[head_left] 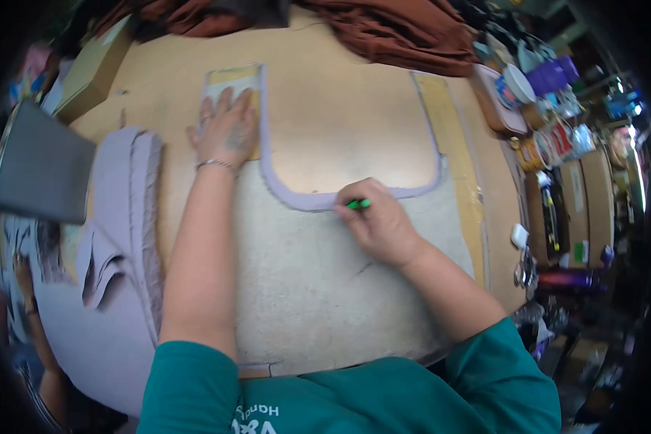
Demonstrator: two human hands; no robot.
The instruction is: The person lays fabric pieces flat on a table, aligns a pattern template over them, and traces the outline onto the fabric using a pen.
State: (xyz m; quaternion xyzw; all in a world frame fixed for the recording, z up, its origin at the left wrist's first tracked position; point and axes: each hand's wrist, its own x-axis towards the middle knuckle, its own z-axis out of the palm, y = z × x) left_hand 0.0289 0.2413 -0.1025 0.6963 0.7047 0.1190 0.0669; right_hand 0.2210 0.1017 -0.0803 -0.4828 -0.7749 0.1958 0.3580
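A large grey pattern board [325, 282] with yellow taped edges lies on the table in front of me. Along its U-shaped cutout runs a narrow lilac fabric strip [296, 200]. My left hand [228, 126] rests flat on the upper left arm of the board, fingers spread. My right hand [376, 220] is closed around a green pen [359, 204] at the bottom of the curve. The pen's tip is hidden by my fingers, so I cannot tell whether it touches the strip or the board.
Folded lilac fabric [123, 210] lies at the left, near a grey panel [43, 163]. Brown cloth [398, 32] is heaped at the far edge. A pink box [499, 101], a white bowl [517, 85] and clutter line the right. Another person's arm [43, 333] shows at lower left.
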